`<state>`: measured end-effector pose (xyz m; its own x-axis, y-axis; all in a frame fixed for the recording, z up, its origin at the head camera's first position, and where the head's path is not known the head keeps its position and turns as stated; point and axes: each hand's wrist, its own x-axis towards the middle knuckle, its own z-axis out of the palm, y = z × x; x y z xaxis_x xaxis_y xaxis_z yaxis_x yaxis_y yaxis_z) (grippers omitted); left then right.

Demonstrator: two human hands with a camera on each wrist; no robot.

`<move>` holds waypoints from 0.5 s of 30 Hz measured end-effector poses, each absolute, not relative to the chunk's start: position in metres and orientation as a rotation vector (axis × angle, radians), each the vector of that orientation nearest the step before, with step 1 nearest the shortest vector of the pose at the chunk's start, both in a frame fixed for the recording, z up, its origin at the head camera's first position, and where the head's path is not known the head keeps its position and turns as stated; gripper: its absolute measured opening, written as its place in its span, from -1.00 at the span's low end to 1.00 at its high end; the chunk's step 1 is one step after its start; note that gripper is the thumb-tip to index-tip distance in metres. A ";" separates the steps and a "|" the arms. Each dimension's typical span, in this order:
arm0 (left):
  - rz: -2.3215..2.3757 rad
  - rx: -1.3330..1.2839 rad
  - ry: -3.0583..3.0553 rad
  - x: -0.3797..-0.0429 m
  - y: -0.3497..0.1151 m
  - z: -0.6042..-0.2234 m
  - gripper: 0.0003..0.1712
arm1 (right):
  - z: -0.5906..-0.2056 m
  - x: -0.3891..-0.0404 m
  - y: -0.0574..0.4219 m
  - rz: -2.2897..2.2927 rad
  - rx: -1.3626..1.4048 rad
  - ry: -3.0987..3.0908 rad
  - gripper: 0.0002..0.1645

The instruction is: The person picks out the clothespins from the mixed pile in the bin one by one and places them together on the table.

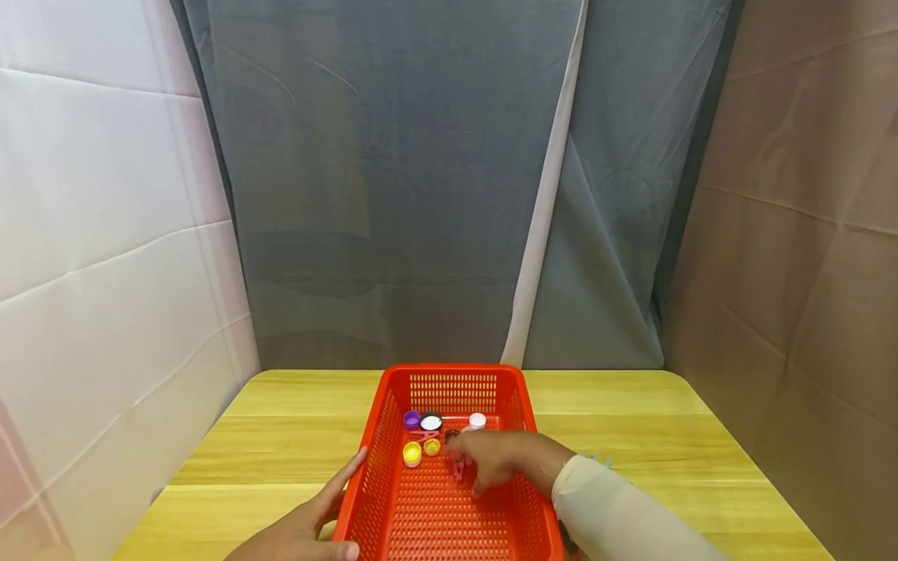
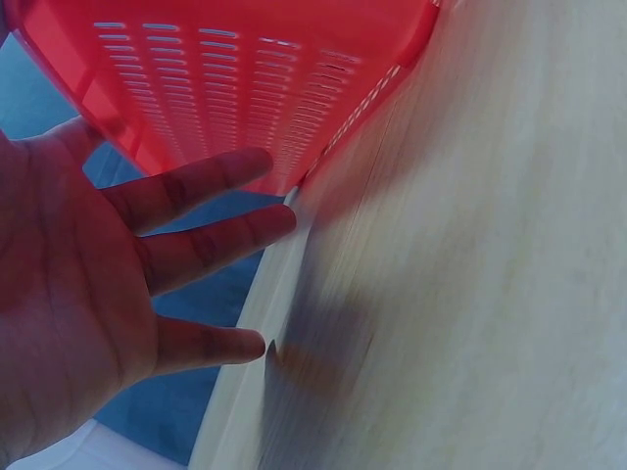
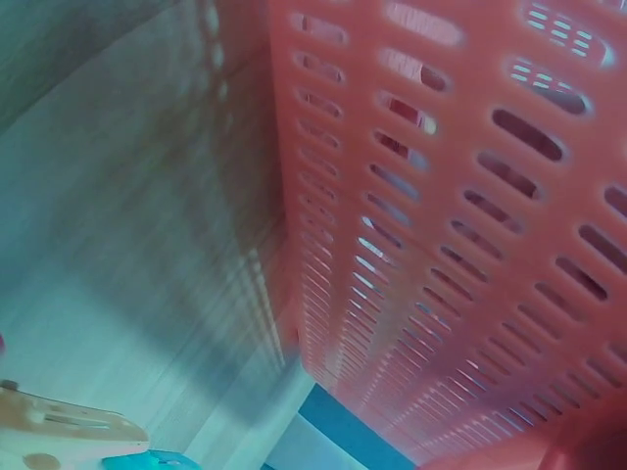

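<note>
A red perforated plastic basket [image 1: 449, 538] stands at the table's near middle. My left hand [image 1: 309, 522] rests against its left rim; in the left wrist view the fingers [image 2: 211, 250] are straight and spread beside the basket wall. Inside the basket, my right hand [image 1: 487, 456] reaches down over small things, its fingertips right at a pink clip [image 1: 459, 470]. I cannot tell whether it pinches the clip. Close by lie another pink clip [image 1: 424, 435], yellow caps [image 1: 411, 453], a purple cap [image 1: 411, 420], a black-rimmed white cap [image 1: 431, 422] and a white cap [image 1: 477, 421].
A wooden table [image 1: 281, 436] bears the basket. Outside the basket's right wall lie a beige clip [image 3: 69, 431] and a teal piece [image 3: 152, 460], seen in the right wrist view. Grey cloth [image 1: 421, 195] hangs behind, with cloth walls on both sides.
</note>
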<state>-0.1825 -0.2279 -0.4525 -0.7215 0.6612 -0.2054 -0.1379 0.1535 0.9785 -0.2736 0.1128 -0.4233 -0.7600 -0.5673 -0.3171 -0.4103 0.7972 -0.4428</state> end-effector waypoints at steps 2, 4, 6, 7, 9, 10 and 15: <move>1.652 0.476 1.773 -0.181 -0.227 -0.452 0.25 | -0.422 -0.273 0.112 -0.490 -0.748 2.552 -0.16; 1.669 0.457 1.741 -0.181 -0.227 -0.451 0.24 | -0.421 -0.273 0.111 -0.478 -0.779 2.570 -0.30; 1.682 0.442 1.714 -0.180 -0.226 -0.451 0.24 | -0.421 -0.273 0.110 -0.454 -0.803 2.600 -0.41; 1.686 0.439 1.707 -0.180 -0.226 -0.451 0.24 | -0.421 -0.273 0.110 -0.439 -0.819 2.614 -0.46; 1.687 0.437 1.708 -0.179 -0.226 -0.450 0.24 | -0.420 -0.273 0.109 -0.419 -0.840 2.640 -0.50; 1.687 0.434 1.707 -0.179 -0.225 -0.450 0.24 | -0.420 -0.273 0.109 -0.413 -0.845 2.651 -0.49; 1.664 0.438 1.750 -0.179 -0.225 -0.449 0.26 | -0.419 -0.272 0.110 -0.417 -0.883 2.667 -0.46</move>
